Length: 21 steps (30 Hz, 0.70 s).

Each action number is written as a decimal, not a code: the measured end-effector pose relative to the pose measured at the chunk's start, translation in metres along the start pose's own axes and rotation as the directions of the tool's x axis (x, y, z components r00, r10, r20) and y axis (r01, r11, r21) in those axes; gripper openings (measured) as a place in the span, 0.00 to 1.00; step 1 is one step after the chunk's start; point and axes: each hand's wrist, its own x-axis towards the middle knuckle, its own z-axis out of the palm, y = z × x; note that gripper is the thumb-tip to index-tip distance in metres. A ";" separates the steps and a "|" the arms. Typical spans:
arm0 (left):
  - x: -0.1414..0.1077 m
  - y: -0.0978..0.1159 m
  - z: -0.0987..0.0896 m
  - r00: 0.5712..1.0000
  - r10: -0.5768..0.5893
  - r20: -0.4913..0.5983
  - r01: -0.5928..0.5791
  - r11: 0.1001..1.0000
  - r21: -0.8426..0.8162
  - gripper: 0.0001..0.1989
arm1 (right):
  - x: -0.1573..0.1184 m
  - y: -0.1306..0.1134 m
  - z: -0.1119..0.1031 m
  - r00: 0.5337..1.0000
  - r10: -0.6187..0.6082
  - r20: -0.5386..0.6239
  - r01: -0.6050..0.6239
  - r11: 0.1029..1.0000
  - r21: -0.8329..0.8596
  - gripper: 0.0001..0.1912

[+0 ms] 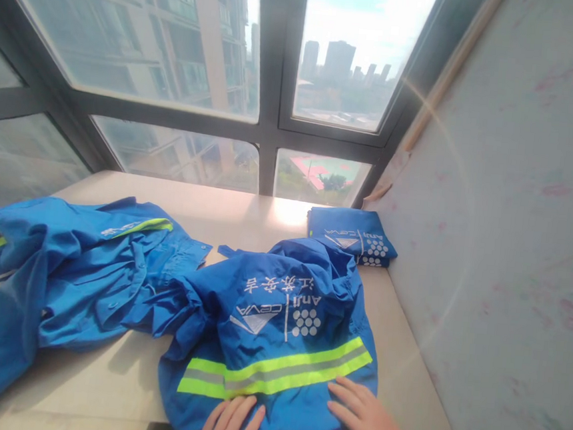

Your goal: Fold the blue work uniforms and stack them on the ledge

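A blue work jacket [277, 321] lies back side up before me, with white printed lettering and a yellow-green reflective band across it. My left hand [232, 426] rests on its near part just below the band, fingers stretched out and slightly apart. On the right side of the same jacket, my right hand [366, 419] lies with its fingers spread, the fingertips close to the band. Both palms face down on the cloth. Some creases show around the sleeves and collar. The jacket's near edge is partly hidden by my hands and the frame's bottom.
A second blue jacket [90, 278] lies crumpled on the left, its sleeve reaching the near left. At the back right sits a folded blue garment [353, 229]. The pale tabletop [207, 201] meets framed windows [272, 93] behind and a patterned wall [504, 247] on the right.
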 end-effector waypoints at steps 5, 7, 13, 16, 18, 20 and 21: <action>-0.006 -0.021 -0.010 0.991 -0.129 0.034 0.133 0.953 -0.270 0.24 | 0.001 0.002 0.001 0.977 0.176 -0.117 -0.142 0.957 0.251 0.19; 0.001 -0.029 -0.015 0.958 -0.270 0.102 0.286 0.848 -0.445 0.24 | 0.014 -0.002 -0.011 0.945 0.300 -0.130 -0.234 0.899 0.369 0.20; 0.086 -0.068 -0.059 0.695 -0.491 0.526 0.683 0.222 -0.696 0.17 | 0.089 -0.021 -0.109 0.886 0.456 -0.086 -0.326 0.743 0.584 0.24; 0.146 -0.091 -0.106 0.662 -0.512 0.547 0.648 0.027 -0.761 0.20 | 0.118 -0.033 -0.186 0.890 0.449 -0.075 -0.284 0.676 0.680 0.24; 0.185 -0.104 -0.145 0.671 -0.570 0.473 0.563 -0.022 -0.826 0.24 | 0.135 -0.044 -0.242 0.898 0.425 -0.113 -0.200 0.623 0.756 0.22; 0.226 -0.117 -0.188 0.720 -0.602 0.346 0.457 0.035 -0.889 0.27 | 0.155 -0.058 -0.299 0.884 0.404 -0.234 -0.071 0.613 0.787 0.20; 0.247 -0.124 -0.209 0.737 -0.622 0.265 0.415 0.107 -0.904 0.28 | 0.166 -0.065 -0.328 0.865 0.399 -0.303 -0.023 0.636 0.771 0.20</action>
